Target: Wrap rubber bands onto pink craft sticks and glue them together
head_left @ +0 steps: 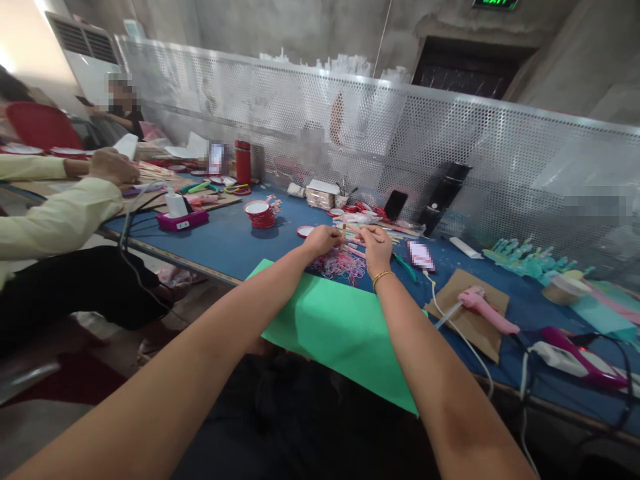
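Note:
My left hand (325, 240) and my right hand (375, 245) are close together over the middle of the table. The fingers of both are pinched. A small thin brownish piece shows at the left fingertips; its kind is too small to tell. What my right fingers hold, if anything, I cannot make out. Just below the hands lies a tangled heap of thin pink, purple and blue loops (340, 265), which look like rubber bands. A bright green sheet (340, 320) lies under my forearms and overhangs the table's front edge.
Right of my hands are teal-handled pliers (404, 268), a lit phone (421, 256) and a pink glue gun (487, 311) on cardboard (453, 293). Left stand a red-rimmed stack (260, 215) and a purple power strip (183, 220). A co-worker's sleeve (60, 213) is at far left. Perforated metal (360, 127) borders the back.

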The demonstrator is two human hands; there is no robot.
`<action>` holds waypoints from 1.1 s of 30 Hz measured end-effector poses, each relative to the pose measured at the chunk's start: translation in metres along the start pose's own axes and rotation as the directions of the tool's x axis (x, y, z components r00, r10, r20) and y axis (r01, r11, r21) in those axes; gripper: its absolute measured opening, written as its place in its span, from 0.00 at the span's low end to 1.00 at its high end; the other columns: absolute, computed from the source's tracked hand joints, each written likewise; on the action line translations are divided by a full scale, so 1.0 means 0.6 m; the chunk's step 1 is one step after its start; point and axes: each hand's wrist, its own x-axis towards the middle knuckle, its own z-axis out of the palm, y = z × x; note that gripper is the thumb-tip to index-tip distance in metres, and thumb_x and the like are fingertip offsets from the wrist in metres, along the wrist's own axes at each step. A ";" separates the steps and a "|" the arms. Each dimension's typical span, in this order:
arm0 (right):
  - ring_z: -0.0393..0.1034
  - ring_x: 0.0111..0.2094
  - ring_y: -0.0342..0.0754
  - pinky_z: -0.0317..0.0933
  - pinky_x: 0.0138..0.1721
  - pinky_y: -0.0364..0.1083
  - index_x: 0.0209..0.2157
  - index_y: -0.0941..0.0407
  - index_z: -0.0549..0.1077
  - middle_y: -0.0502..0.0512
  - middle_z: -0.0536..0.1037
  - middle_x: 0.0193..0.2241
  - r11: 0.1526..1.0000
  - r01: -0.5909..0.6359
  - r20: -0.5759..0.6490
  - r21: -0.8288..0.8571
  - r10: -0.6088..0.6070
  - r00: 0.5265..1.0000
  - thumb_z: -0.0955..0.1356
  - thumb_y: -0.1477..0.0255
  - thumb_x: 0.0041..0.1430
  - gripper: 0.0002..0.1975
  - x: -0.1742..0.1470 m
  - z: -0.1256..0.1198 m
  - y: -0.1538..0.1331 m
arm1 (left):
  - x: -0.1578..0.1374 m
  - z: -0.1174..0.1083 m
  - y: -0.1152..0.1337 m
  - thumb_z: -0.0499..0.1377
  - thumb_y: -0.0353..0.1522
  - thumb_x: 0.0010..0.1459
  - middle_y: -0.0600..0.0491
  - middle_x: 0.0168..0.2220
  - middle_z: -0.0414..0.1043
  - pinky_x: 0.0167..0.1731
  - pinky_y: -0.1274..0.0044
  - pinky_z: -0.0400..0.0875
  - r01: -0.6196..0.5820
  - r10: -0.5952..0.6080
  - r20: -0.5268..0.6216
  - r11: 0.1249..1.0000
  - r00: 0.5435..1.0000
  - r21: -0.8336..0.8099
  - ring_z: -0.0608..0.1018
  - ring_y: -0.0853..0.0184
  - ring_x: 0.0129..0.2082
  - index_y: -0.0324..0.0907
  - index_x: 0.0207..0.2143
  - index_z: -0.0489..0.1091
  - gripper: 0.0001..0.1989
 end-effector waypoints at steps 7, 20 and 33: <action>0.71 0.24 0.43 0.68 0.29 0.42 0.28 0.56 0.71 0.46 0.75 0.19 1.000 -0.023 -0.005 0.006 0.023 1.000 0.69 0.68 0.44 0.07 -0.005 0.002 -0.008 | -0.007 -0.006 0.019 0.57 0.42 0.52 0.56 0.18 0.68 0.22 0.78 0.51 0.039 -0.039 0.019 0.999 0.999 0.010 0.62 0.73 0.19 0.38 0.25 0.77 0.17; 0.73 0.29 0.45 0.68 0.32 0.43 0.24 0.56 0.69 0.49 0.76 0.22 0.998 0.003 0.021 -0.069 -0.001 1.000 0.68 0.65 0.48 0.08 -0.009 0.001 -0.009 | -0.005 -0.003 0.017 0.57 0.44 0.51 0.56 0.19 0.68 0.21 0.78 0.51 0.054 -0.054 0.013 0.999 0.998 -0.006 0.61 0.74 0.19 0.38 0.25 0.77 0.19; 0.71 0.27 0.43 0.67 0.31 0.43 0.24 0.56 0.70 0.48 0.76 0.21 0.999 -0.007 -0.006 -0.040 0.007 1.000 0.68 0.66 0.47 0.08 -0.009 0.002 -0.011 | -0.004 -0.003 0.016 0.57 0.43 0.51 0.56 0.20 0.69 0.22 0.79 0.52 0.045 -0.045 0.021 0.999 0.999 -0.004 0.62 0.74 0.19 0.37 0.26 0.77 0.18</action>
